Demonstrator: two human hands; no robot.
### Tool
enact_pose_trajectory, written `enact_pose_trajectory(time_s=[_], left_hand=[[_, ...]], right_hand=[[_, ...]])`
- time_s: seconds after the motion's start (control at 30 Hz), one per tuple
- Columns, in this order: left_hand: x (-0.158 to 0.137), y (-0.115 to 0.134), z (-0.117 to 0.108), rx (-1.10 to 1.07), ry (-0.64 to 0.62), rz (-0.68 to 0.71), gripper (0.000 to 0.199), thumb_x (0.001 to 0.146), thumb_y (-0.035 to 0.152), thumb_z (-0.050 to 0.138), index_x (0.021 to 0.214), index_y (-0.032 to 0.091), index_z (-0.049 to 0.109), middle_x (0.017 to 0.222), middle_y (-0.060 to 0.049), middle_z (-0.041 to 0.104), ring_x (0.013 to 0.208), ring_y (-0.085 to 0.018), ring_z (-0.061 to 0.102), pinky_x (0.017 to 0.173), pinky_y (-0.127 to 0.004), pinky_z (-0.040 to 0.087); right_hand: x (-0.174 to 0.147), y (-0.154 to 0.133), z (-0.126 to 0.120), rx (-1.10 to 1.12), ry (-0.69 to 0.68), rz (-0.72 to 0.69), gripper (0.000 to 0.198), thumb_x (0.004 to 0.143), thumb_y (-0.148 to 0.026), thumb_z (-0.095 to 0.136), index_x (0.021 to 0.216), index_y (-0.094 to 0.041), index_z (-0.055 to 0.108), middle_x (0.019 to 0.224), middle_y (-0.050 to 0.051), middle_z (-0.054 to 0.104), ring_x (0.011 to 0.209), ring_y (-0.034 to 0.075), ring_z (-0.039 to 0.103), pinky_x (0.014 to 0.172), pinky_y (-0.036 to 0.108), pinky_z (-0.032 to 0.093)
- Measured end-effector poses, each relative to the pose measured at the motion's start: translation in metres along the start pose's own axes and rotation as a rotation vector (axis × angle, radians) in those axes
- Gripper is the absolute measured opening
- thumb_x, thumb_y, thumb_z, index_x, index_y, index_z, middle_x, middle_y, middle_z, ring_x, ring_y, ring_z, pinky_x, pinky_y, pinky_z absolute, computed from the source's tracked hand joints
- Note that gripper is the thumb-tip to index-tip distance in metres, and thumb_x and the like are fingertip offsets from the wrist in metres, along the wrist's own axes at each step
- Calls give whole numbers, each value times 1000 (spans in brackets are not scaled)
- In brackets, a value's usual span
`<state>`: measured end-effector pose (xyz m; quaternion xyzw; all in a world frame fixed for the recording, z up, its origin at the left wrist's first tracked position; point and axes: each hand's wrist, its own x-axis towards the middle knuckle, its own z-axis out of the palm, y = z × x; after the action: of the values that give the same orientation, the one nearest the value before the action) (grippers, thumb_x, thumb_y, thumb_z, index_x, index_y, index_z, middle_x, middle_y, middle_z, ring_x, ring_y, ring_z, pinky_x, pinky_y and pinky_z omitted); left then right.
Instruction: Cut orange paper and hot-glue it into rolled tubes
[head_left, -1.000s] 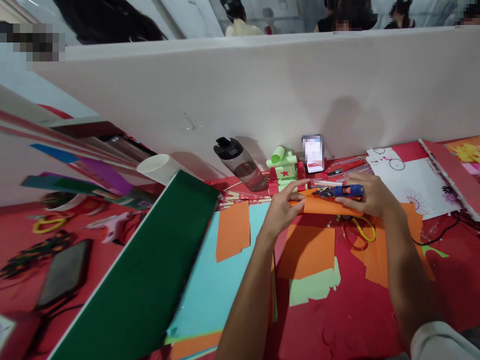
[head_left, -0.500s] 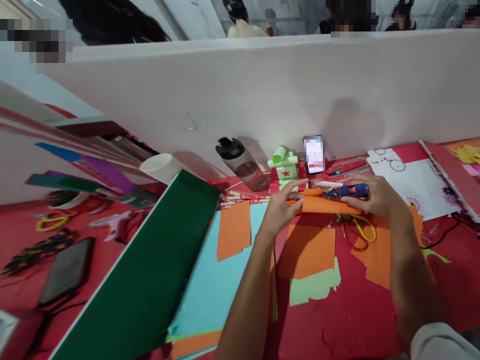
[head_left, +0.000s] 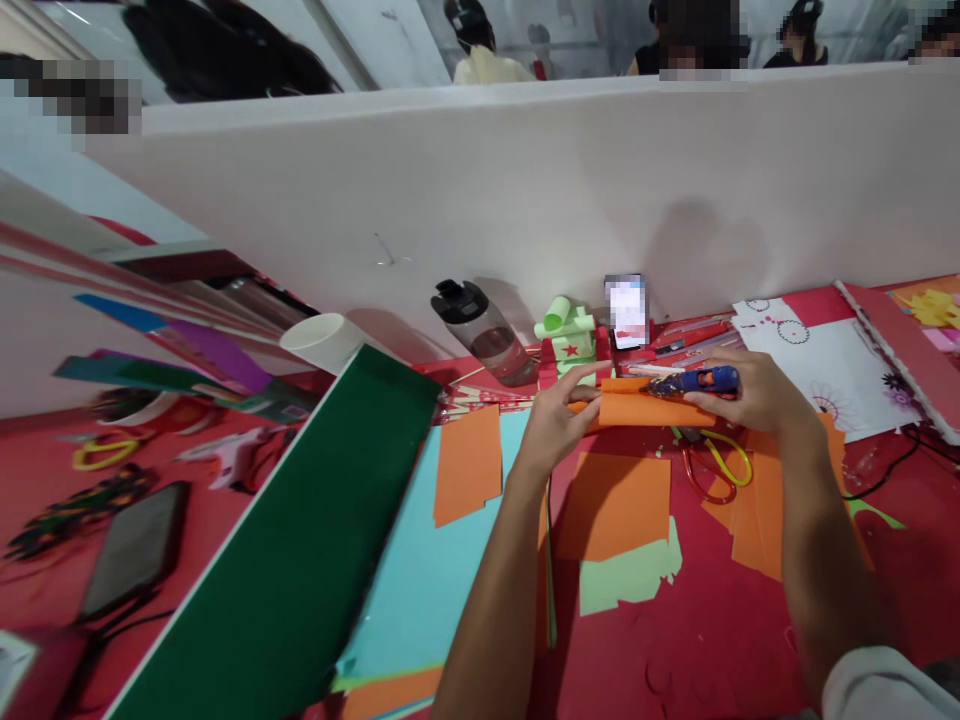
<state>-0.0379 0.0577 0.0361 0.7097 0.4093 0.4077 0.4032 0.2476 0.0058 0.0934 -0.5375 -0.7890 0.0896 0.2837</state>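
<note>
My left hand (head_left: 559, 415) pinches the left end of a folded strip of orange paper (head_left: 649, 410) between thumb and fingers. In my right hand (head_left: 757, 395) is a blue glue gun (head_left: 705, 381), its nozzle pointing left along the strip's upper edge. I cannot tell whether the nozzle touches the paper. Just below the strip lie scissors (head_left: 726, 460) with red and yellow handles, their blades partly hidden. A flat orange sheet (head_left: 619, 505) rests below my hands, over a torn light green piece (head_left: 630, 580). Behind my left hand stands a green and red paper model (head_left: 570, 345).
A phone (head_left: 627, 312) leans on the white partition (head_left: 525, 190), near a water bottle (head_left: 484, 330). On the left a dark green board (head_left: 285, 540) stands slanted beside light blue sheets (head_left: 427, 580). More orange paper (head_left: 757, 520) lies under my right forearm. Farther left is a pink glue gun (head_left: 229, 455).
My left hand and the orange strip have shifted very slightly left. The glue gun stays at nearly the same spot along the strip.
</note>
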Motion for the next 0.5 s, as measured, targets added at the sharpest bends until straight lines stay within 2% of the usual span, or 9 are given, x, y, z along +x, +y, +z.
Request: enact_pose_trajectory(time_s=[0.2, 0.5], left_hand=[[1, -3, -6, -2, 43, -11, 50, 83, 23, 65, 133, 18, 66, 87, -5, 80, 84, -20, 76, 71, -24, 54], [1, -3, -2, -28, 18, -16, 51, 82, 22, 65, 132, 18, 66, 86, -5, 80, 86, -20, 76, 68, -23, 53]], right_hand=[[-6, 14, -6, -1, 19, 53, 28, 90, -50, 71, 94, -23, 69, 90, 8, 75, 78, 24, 68, 69, 37, 50], [-1, 3, 1, -12, 19, 11, 30, 91, -53, 69, 89, -22, 68, 87, 8, 74, 78, 24, 67, 69, 36, 49]])
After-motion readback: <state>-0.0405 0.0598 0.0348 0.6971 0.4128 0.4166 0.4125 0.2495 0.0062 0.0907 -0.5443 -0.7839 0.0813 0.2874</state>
